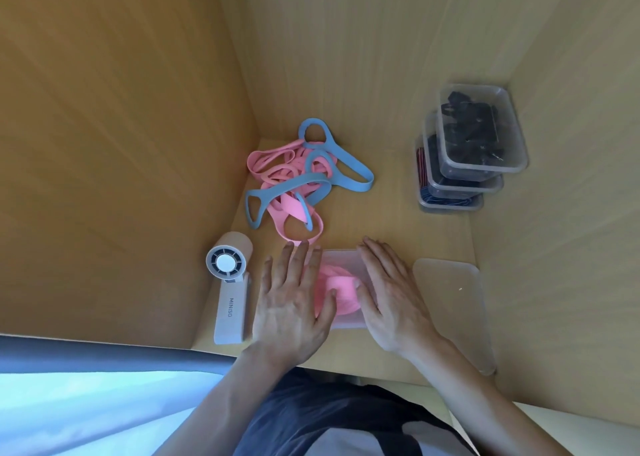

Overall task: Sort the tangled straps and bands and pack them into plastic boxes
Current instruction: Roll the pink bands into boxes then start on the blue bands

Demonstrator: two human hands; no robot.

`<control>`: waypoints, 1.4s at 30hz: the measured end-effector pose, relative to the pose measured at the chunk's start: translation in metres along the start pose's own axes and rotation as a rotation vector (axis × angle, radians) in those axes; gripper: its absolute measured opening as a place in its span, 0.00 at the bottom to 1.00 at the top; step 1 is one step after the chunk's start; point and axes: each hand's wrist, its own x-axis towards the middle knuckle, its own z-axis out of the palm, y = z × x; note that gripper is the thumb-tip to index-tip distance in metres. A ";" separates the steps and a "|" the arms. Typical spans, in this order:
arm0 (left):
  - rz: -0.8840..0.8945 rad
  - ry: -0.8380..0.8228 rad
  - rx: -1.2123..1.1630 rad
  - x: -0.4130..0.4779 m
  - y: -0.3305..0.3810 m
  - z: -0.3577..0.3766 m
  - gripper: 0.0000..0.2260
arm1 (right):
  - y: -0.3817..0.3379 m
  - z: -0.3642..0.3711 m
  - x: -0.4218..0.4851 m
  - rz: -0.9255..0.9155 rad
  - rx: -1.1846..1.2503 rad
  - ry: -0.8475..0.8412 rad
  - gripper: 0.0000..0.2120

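Note:
A clear plastic box point(346, 322) with its lid on sits at the near edge of the wooden desk, with pink bands point(341, 294) packed inside it. My left hand point(294, 299) lies flat on the left part of the lid with straight fingers. My right hand point(389, 299) presses flat on the right part. Behind the box lies a tangled heap of pink bands point(277, 171) and blue bands point(349, 164).
A stack of three lidded clear boxes point(474, 150) holding dark straps stands at the back right. A spare lid or box point(453, 303) lies to the right of my hands. A white handheld fan point(230, 282) lies at the left. Wooden walls enclose the desk.

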 end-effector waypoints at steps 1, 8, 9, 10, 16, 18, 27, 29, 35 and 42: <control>-0.002 -0.002 0.006 0.000 0.000 0.001 0.30 | 0.000 0.001 0.000 0.000 0.006 -0.006 0.28; -0.015 -0.026 0.021 0.000 0.001 0.002 0.31 | 0.001 -0.004 -0.001 -0.024 -0.062 -0.072 0.31; -0.019 -0.024 0.018 -0.001 0.002 0.002 0.31 | 0.001 -0.006 -0.001 -0.025 -0.089 -0.077 0.32; -0.021 -0.018 0.018 -0.003 0.002 0.002 0.31 | 0.000 -0.007 -0.001 -0.027 -0.118 -0.082 0.32; -0.013 0.026 0.037 -0.012 0.001 -0.003 0.31 | -0.007 -0.009 -0.002 -0.022 -0.192 -0.109 0.34; -0.011 0.020 0.033 -0.012 0.002 -0.002 0.31 | -0.007 -0.008 -0.003 -0.028 -0.192 -0.116 0.34; -0.051 -0.003 0.104 -0.010 0.007 0.003 0.32 | 0.004 0.001 -0.003 -0.026 0.194 -0.048 0.30; -0.063 -0.010 0.106 -0.010 0.009 0.004 0.32 | 0.003 0.003 -0.002 0.001 0.307 -0.026 0.29; -0.012 0.009 0.045 -0.010 0.002 0.004 0.33 | -0.004 -0.002 -0.002 -0.016 -0.070 -0.027 0.32; -0.021 0.057 -0.124 -0.006 -0.006 0.008 0.31 | -0.021 0.004 0.008 0.002 -0.203 -0.114 0.37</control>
